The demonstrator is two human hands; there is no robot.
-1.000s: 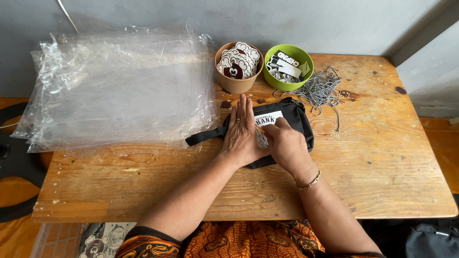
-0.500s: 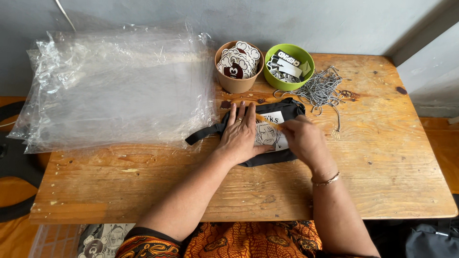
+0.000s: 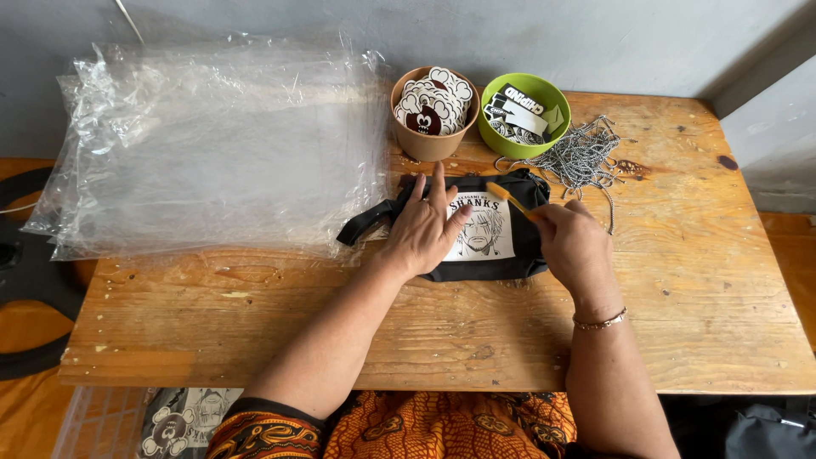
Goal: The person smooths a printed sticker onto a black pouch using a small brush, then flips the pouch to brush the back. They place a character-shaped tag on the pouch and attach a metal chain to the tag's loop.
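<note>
- Left hand (image 3: 425, 229) lies flat, fingers spread, pressing the black pouch (image 3: 476, 228) at the table's centre.
- Right hand (image 3: 574, 242) curls closed, pinching a thin orange stick (image 3: 510, 200) whose tip slants towards eleven o'clock over the pouch's white printed patch (image 3: 489, 234).
- At twelve o'clock of the pouch: a brown cup (image 3: 429, 115) of stickers, a green bowl (image 3: 523, 115) of tags beside it.
- Ball chains (image 3: 582, 157) heaped at one o'clock.
- Clear plastic bags (image 3: 212, 144) stacked at ten o'clock on the wooden table (image 3: 680, 280).

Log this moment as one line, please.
left hand: flat on black pouch | right hand: holds orange stick over pouch
</note>
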